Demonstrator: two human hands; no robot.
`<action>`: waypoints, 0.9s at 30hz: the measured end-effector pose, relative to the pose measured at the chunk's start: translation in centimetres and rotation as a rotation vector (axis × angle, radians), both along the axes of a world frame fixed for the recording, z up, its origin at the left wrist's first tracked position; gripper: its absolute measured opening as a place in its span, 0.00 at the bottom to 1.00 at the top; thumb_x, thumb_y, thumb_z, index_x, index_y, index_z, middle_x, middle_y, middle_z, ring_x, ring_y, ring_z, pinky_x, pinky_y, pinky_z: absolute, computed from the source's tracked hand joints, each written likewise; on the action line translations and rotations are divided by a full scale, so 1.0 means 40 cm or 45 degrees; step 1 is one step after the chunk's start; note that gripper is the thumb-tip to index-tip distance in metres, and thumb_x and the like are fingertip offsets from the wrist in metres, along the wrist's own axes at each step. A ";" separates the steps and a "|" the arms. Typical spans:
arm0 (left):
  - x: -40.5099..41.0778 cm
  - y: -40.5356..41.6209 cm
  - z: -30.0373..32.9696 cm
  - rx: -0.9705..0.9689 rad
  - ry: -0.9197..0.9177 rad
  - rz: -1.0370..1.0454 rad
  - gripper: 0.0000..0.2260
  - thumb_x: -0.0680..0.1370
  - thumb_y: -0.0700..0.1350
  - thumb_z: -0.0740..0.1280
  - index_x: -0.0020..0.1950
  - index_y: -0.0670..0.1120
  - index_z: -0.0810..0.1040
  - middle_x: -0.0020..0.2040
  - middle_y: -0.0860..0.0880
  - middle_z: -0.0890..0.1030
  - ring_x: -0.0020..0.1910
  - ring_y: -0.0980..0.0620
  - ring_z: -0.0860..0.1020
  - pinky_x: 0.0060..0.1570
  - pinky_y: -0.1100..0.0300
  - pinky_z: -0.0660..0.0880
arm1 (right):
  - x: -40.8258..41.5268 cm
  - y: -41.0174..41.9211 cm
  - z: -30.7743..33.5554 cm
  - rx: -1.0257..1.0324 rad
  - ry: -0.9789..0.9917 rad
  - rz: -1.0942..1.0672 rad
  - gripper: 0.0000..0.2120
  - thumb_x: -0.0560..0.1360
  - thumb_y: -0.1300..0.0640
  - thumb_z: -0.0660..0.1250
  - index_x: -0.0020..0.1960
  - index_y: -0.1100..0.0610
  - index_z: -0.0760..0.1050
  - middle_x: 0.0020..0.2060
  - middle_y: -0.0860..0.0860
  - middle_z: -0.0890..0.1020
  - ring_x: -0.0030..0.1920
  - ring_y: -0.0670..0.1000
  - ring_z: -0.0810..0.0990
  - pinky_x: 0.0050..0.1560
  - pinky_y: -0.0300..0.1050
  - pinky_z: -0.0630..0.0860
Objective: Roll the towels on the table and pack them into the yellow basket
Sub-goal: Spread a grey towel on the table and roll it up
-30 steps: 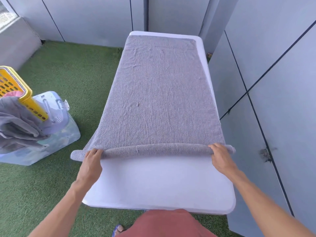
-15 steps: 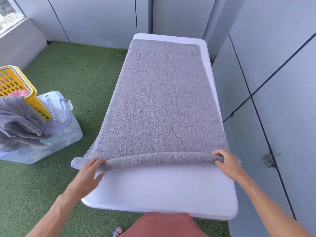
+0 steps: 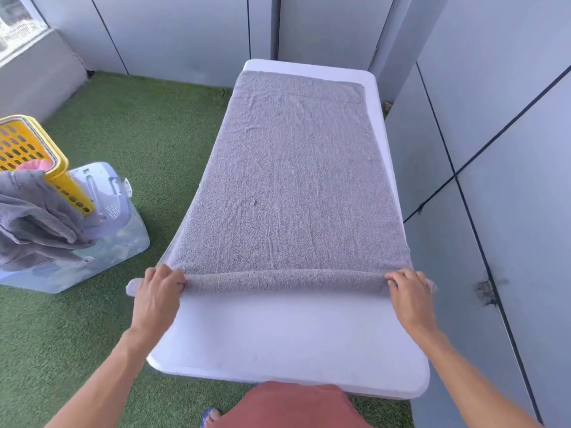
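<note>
Lying lengthwise on the white table, the grey towel reaches almost to the far edge, while its near end is wound into a thin roll across the table's width. The left hand grips the roll at the table's left edge, fingers curled over it; the right hand does likewise at the right edge, though its thumb is probably tucked underneath. The roll's ends overhang both edges slightly. The cloth is lightly creased.

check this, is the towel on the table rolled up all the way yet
No, only the near edge of the towel is rolled under the left hand and right hand; the rest lies flat on the table.
</note>
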State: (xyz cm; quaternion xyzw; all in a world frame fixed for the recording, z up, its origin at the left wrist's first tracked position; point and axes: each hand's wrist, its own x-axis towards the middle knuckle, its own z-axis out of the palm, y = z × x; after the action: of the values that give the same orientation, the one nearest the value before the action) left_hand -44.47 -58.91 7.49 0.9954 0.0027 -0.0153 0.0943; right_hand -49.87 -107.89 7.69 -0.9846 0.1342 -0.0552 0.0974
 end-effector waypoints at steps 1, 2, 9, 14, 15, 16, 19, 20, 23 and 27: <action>-0.028 -0.013 -0.004 0.055 -0.045 -0.044 0.09 0.70 0.31 0.68 0.47 0.41 0.80 0.46 0.42 0.76 0.45 0.41 0.71 0.40 0.47 0.72 | -0.017 0.005 -0.014 0.003 -0.023 0.048 0.07 0.75 0.60 0.66 0.50 0.58 0.81 0.45 0.53 0.79 0.49 0.58 0.74 0.53 0.51 0.66; -0.054 -0.026 -0.010 0.084 -0.063 -0.076 0.12 0.69 0.29 0.68 0.50 0.40 0.78 0.49 0.41 0.76 0.47 0.40 0.72 0.40 0.46 0.73 | -0.031 0.011 -0.025 0.014 -0.018 0.085 0.11 0.74 0.59 0.67 0.54 0.62 0.79 0.48 0.55 0.78 0.51 0.59 0.73 0.57 0.49 0.65; -0.030 -0.060 -0.045 0.102 0.060 -0.124 0.24 0.62 0.23 0.64 0.56 0.36 0.73 0.53 0.38 0.73 0.56 0.35 0.73 0.55 0.41 0.74 | 0.035 0.036 -0.043 0.104 0.238 0.083 0.19 0.67 0.74 0.67 0.57 0.67 0.76 0.51 0.60 0.78 0.54 0.64 0.75 0.60 0.53 0.68; 0.003 -0.027 -0.011 0.033 0.204 -0.048 0.18 0.67 0.26 0.59 0.52 0.41 0.73 0.51 0.44 0.75 0.55 0.42 0.72 0.44 0.51 0.71 | 0.023 0.021 -0.003 -0.005 0.409 0.181 0.22 0.71 0.74 0.56 0.63 0.63 0.71 0.57 0.57 0.74 0.59 0.59 0.72 0.62 0.49 0.66; 0.002 -0.016 -0.010 0.013 0.259 -0.039 0.18 0.68 0.27 0.57 0.53 0.42 0.73 0.52 0.46 0.74 0.56 0.44 0.71 0.44 0.52 0.71 | 0.014 0.016 0.013 0.013 0.474 0.207 0.23 0.72 0.73 0.55 0.65 0.62 0.70 0.59 0.56 0.74 0.61 0.58 0.71 0.63 0.48 0.65; 0.004 -0.005 -0.011 -0.013 0.351 -0.031 0.18 0.69 0.28 0.56 0.54 0.42 0.74 0.52 0.47 0.74 0.57 0.44 0.71 0.46 0.52 0.71 | 0.011 0.012 0.032 0.061 0.580 0.210 0.23 0.74 0.71 0.54 0.67 0.61 0.68 0.61 0.56 0.73 0.63 0.57 0.70 0.64 0.47 0.65; 0.035 0.014 -0.005 -0.183 0.523 0.104 0.18 0.73 0.31 0.58 0.60 0.42 0.75 0.55 0.43 0.78 0.56 0.41 0.75 0.51 0.53 0.72 | 0.037 -0.005 0.067 0.357 0.732 0.083 0.25 0.75 0.65 0.58 0.71 0.54 0.65 0.63 0.56 0.74 0.53 0.52 0.75 0.52 0.42 0.69; 0.054 0.017 -0.002 -0.273 0.522 0.182 0.17 0.74 0.31 0.60 0.62 0.42 0.74 0.56 0.41 0.79 0.56 0.40 0.76 0.50 0.54 0.72 | 0.053 -0.009 0.066 0.472 0.658 -0.005 0.25 0.74 0.65 0.61 0.69 0.53 0.66 0.60 0.55 0.75 0.49 0.52 0.75 0.48 0.42 0.69; 0.078 0.003 0.024 -0.341 0.367 0.343 0.11 0.75 0.35 0.65 0.57 0.43 0.76 0.56 0.39 0.75 0.55 0.38 0.73 0.50 0.51 0.69 | 0.075 0.003 0.046 0.464 0.235 -0.152 0.15 0.71 0.66 0.67 0.55 0.52 0.76 0.53 0.53 0.77 0.53 0.55 0.75 0.52 0.48 0.69; 0.002 -0.032 0.004 0.028 -0.047 0.113 0.07 0.71 0.30 0.65 0.45 0.39 0.78 0.46 0.40 0.72 0.45 0.41 0.68 0.43 0.47 0.69 | 0.013 0.042 0.001 -0.110 -0.030 -0.078 0.10 0.67 0.62 0.75 0.46 0.51 0.82 0.47 0.51 0.78 0.50 0.58 0.72 0.53 0.56 0.66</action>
State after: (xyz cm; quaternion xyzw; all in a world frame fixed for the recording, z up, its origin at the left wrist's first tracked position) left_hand -44.38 -60.19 7.67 0.9954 0.0451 0.0074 0.0841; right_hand -49.36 -106.23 7.73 -0.9826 0.1604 -0.0754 0.0548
